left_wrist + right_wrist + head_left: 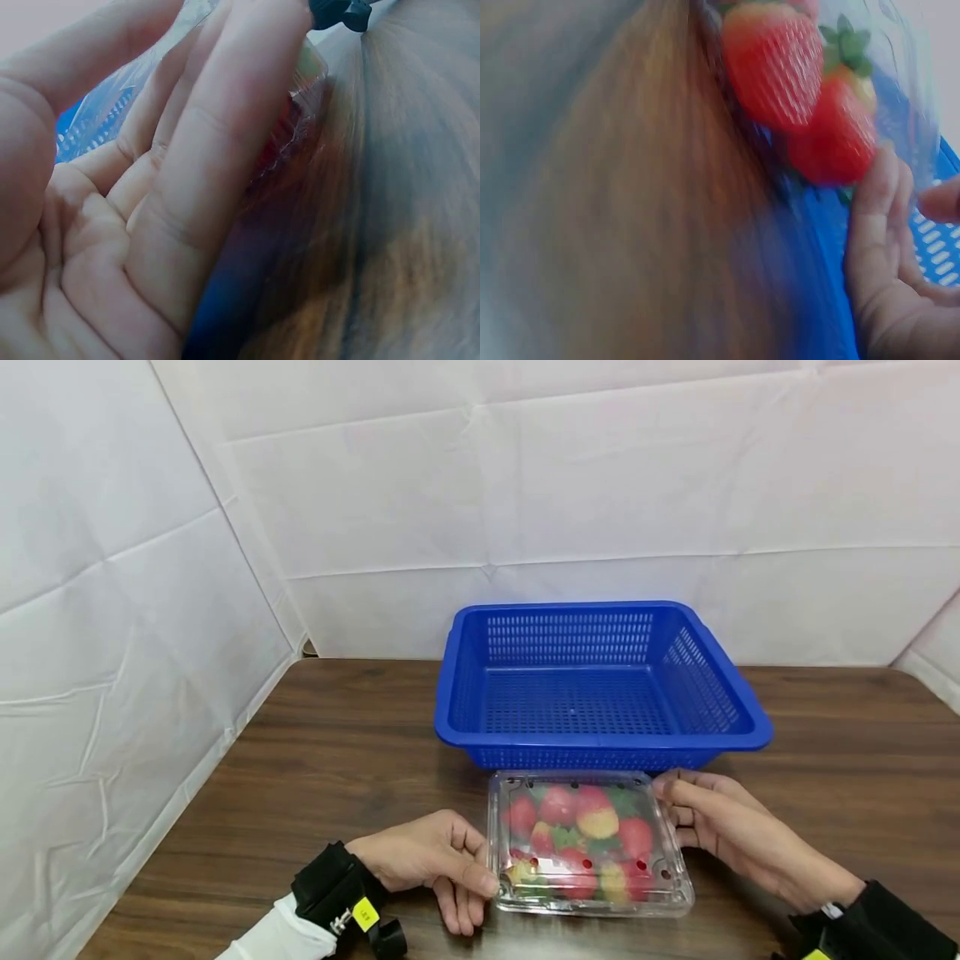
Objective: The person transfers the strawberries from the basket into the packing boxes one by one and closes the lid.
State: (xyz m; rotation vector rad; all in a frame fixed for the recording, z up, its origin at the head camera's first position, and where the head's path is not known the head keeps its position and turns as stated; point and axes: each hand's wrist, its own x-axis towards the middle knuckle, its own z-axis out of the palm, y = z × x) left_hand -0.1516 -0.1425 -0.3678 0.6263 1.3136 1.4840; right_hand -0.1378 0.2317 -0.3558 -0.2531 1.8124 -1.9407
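A clear plastic clamshell of strawberries (577,843) lies closed in front of the blue basket, its lid pierced with small holes. At its lower left side is my left hand (442,864), the thumb touching the edge and the fingers fairly straight beside it. My right hand (720,827) pinches the upper right corner, thumb near the lid's rim and fingers against the side. Red strawberries (776,67) show through the plastic wall in the right wrist view. From the left wrist, the hand's fingers (217,135) hide most of the box.
The blue perforated basket (600,741) stands directly behind the clamshell on the brown wooden table (360,735). White cloth walls (600,485) close off the back and both sides. Dark straps with small cameras (341,893) circle the wrists.
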